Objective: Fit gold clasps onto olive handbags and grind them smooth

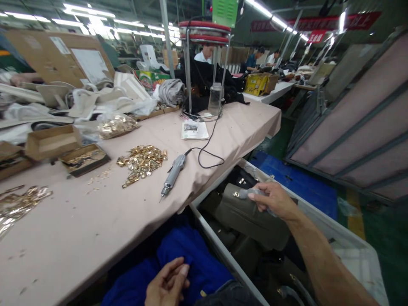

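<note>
My right hand (274, 199) reaches down into a white crate (321, 221) beside the table and grips an olive-green bag (248, 216) near its gold clasp, fingers closed on its top edge. Several dark bags lie under it in the crate. My left hand (168, 284) rests over my lap on blue cloth (191, 259), fingers loosely curled with nothing visible in them. An electric screwdriver (173, 174) lies on the pink-covered table (79, 229) with its cord trailing back. A heap of gold metal fittings (142, 161) sits just left of it.
Cardboard trays (52, 142) with more gold parts stand at the left, and a bagged batch (116, 125). A red-topped stool frame (205, 63), a bottle (216, 98) and a booklet (194, 129) sit farther back. Other people work at distant tables. Grey panels (360, 123) lean at right.
</note>
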`<state>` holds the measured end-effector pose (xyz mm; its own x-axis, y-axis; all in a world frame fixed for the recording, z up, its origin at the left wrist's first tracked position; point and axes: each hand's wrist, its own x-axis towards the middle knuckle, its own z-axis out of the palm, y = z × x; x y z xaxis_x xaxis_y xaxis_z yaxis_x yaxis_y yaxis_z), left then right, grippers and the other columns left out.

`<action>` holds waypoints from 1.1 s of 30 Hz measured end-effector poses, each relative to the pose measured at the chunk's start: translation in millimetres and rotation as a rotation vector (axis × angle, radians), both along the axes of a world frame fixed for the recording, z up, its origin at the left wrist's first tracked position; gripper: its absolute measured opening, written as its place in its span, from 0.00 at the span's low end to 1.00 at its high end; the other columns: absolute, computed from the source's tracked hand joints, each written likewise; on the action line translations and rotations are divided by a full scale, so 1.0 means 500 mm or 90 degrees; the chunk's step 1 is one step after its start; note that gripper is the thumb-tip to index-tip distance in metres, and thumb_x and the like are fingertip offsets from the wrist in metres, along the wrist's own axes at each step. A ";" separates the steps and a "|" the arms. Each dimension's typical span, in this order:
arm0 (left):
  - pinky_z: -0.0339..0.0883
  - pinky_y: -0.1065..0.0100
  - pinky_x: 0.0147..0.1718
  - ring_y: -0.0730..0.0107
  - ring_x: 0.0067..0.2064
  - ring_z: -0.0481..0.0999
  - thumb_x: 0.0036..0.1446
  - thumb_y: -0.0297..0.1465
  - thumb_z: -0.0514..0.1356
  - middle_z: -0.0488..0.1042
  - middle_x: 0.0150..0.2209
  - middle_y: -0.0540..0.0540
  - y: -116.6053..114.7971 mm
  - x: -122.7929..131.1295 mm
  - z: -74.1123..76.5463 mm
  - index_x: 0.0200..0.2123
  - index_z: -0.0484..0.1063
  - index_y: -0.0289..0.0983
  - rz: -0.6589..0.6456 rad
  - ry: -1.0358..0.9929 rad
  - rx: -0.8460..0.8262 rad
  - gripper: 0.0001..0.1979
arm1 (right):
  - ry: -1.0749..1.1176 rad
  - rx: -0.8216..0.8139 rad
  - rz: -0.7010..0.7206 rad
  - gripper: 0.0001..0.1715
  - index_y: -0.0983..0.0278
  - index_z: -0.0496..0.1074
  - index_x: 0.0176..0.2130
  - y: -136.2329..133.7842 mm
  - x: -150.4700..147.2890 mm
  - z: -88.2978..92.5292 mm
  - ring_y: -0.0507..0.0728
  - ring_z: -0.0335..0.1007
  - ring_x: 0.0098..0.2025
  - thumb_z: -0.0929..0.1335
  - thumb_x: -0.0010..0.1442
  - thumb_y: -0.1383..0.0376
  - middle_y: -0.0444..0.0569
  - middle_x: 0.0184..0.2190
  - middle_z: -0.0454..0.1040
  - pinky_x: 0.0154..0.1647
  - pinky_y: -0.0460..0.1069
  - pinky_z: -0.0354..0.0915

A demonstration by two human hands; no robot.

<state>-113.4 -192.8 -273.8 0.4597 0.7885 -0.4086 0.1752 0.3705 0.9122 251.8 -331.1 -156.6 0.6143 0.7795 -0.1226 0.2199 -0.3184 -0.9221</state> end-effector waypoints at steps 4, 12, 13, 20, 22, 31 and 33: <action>0.80 0.55 0.44 0.37 0.55 0.75 0.46 0.46 0.80 0.69 0.62 0.30 -0.030 -0.003 0.082 0.66 0.69 0.37 -0.077 -0.059 0.282 0.47 | 0.329 0.149 0.039 0.21 0.64 0.75 0.27 0.062 -0.168 0.059 0.51 0.62 0.18 0.77 0.55 0.51 0.41 0.17 0.66 0.24 0.50 0.69; 0.67 0.43 0.61 0.31 0.67 0.60 0.57 0.49 0.74 0.56 0.70 0.29 -0.094 -0.044 0.149 0.74 0.52 0.38 -0.038 0.060 0.702 0.52 | 0.680 0.233 -0.020 0.20 0.66 0.74 0.27 0.232 -0.457 0.090 0.53 0.70 0.28 0.82 0.46 0.57 0.45 0.24 0.72 0.42 0.54 0.76; 0.68 0.44 0.60 0.32 0.66 0.62 0.59 0.46 0.72 0.58 0.69 0.29 -0.103 -0.049 0.146 0.74 0.54 0.38 0.004 0.079 0.711 0.48 | 0.706 0.251 -0.034 0.21 0.65 0.73 0.27 0.252 -0.488 0.093 0.53 0.71 0.29 0.83 0.44 0.58 0.45 0.24 0.73 0.43 0.55 0.76; 0.74 0.63 0.40 0.47 0.42 0.80 0.55 0.38 0.70 0.81 0.42 0.42 -0.062 -0.159 0.134 0.50 0.81 0.38 0.287 0.076 0.436 0.20 | 0.737 0.292 0.004 0.21 0.62 0.73 0.34 0.297 -0.634 0.102 0.56 0.76 0.36 0.81 0.45 0.58 0.46 0.31 0.77 0.48 0.55 0.74; 0.71 0.67 0.34 0.53 0.36 0.78 0.53 0.39 0.71 0.80 0.35 0.44 -0.024 -0.209 0.143 0.43 0.83 0.35 0.278 0.020 0.352 0.17 | 0.638 0.235 0.156 0.20 0.63 0.75 0.39 0.270 -0.625 0.108 0.59 0.77 0.40 0.80 0.50 0.57 0.50 0.36 0.79 0.48 0.55 0.74; 0.59 0.74 0.27 0.70 0.27 0.66 0.43 0.33 0.78 0.71 0.26 0.49 0.076 -0.318 0.126 0.26 0.78 0.31 0.166 -0.184 0.156 0.14 | -0.247 0.265 0.394 0.38 0.59 0.71 0.62 0.254 -0.467 0.042 0.68 0.68 0.62 0.76 0.52 0.65 0.54 0.60 0.72 0.66 0.61 0.64; 0.57 0.74 0.26 0.72 0.26 0.65 0.47 0.34 0.76 0.69 0.25 0.50 0.087 -0.307 0.101 0.25 0.76 0.31 0.152 -0.189 0.157 0.14 | -0.254 0.227 0.474 0.37 0.60 0.73 0.60 0.274 -0.454 -0.009 0.66 0.73 0.57 0.72 0.51 0.71 0.53 0.56 0.76 0.60 0.59 0.69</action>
